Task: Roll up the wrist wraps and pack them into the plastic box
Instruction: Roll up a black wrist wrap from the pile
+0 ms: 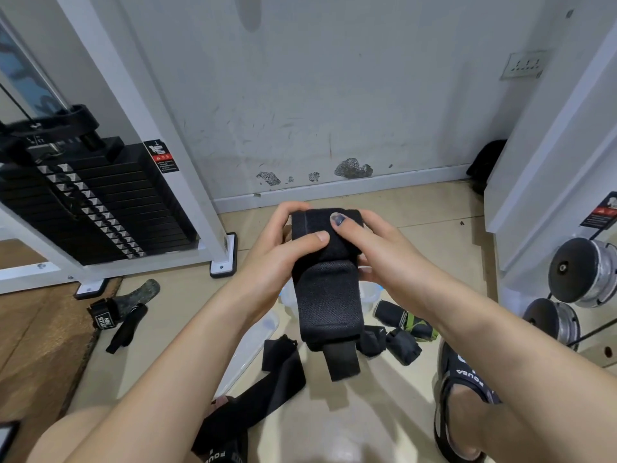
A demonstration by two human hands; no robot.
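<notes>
Gripping black wrist wrap [325, 279] between left hand [283, 248], right hand [377, 248], tail hanging below

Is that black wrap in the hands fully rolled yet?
Partly: the wrist wrap is rolled at top, its tail hanging loose below both hands.

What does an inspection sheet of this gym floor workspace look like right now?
Surface: beige tiled floor, brown mat at left.
Job's things: black wrist wrap partly rolled, tail hanging; clear plastic box mostly hidden behind it; unrolled wrap on floor; rolled wraps near box.
Clutter: lifting straps at left; clear lid.
Grippers: left hand and right hand both grip the roll, thumbs on top.
Cables: machine cable at left.
Surroundings: weight stack, scuffed wall, dumbbells, wall socket.
</notes>
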